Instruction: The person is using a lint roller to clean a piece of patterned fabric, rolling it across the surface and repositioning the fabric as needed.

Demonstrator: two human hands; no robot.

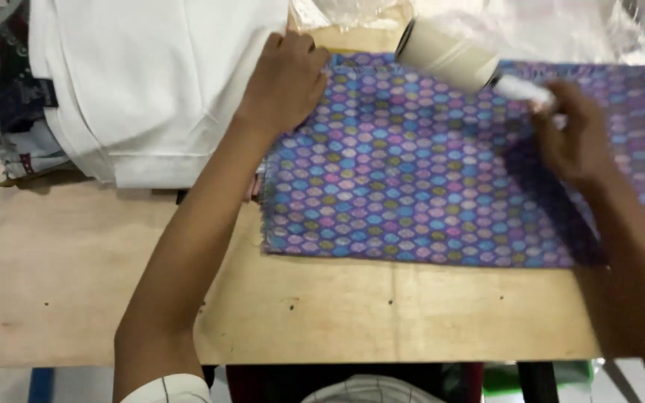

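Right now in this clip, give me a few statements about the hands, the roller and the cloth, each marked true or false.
1. The left hand presses flat on the patterned cloth. True.
2. The right hand holds a pair of scissors. False: it holds a lint roller by its white handle.
3. The roller lies near the cloth's far edge. True.
4. The cloth is plain red. False: it is purple with small coloured ovals.
5. White folded fabric sits on the table to the left of the cloth. True.
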